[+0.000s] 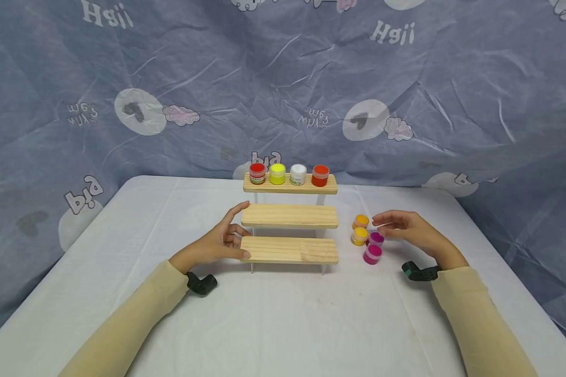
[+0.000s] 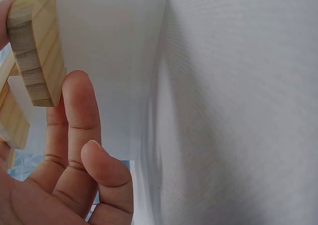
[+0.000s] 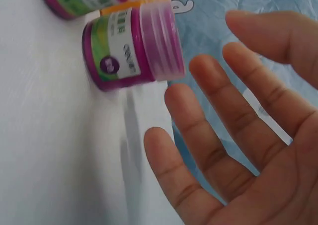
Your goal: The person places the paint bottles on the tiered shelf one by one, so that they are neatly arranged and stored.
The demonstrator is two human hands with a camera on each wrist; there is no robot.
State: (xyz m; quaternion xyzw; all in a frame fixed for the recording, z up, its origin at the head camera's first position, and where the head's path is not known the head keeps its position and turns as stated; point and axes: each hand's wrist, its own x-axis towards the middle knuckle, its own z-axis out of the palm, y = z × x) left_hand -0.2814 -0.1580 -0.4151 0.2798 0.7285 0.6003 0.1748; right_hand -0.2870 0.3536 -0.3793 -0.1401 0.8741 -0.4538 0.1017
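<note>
Nearest, in front of the wooden rack [image 1: 287, 248], two cream sleeves [image 1: 129, 319] come in, one on each side of it. A black wrist device [image 1: 202, 284] is near the rack's front left corner, and another [image 1: 420, 272] is well apart to its right. On the white table [image 1: 287, 324], just right of the rack's lowest board, stands a purple jar [image 1: 372, 255], and close behind it a second purple jar [image 1: 376, 239].

At the rack's left end, the left hand [image 1: 212, 245] grips it: the thumb is on the lowest board, other fingers reach beneath this board, and the index fingertip is at the middle board. To the right of the rack, beyond the jars, is the right hand [image 1: 412, 233], its fingers apart and holding nothing; whether a fingertip touches the second purple jar, I cannot tell. Between this hand and the rack stand two orange jars [image 1: 359, 236], one behind the other.

Farther, on the rack's top board, from left to right, are a red jar [image 1: 257, 174], a yellow jar [image 1: 277, 175], a white jar [image 1: 298, 175] and an orange-red jar [image 1: 320, 176]. Behind the rack hangs a grey-blue cloth [image 1: 264, 104].
</note>
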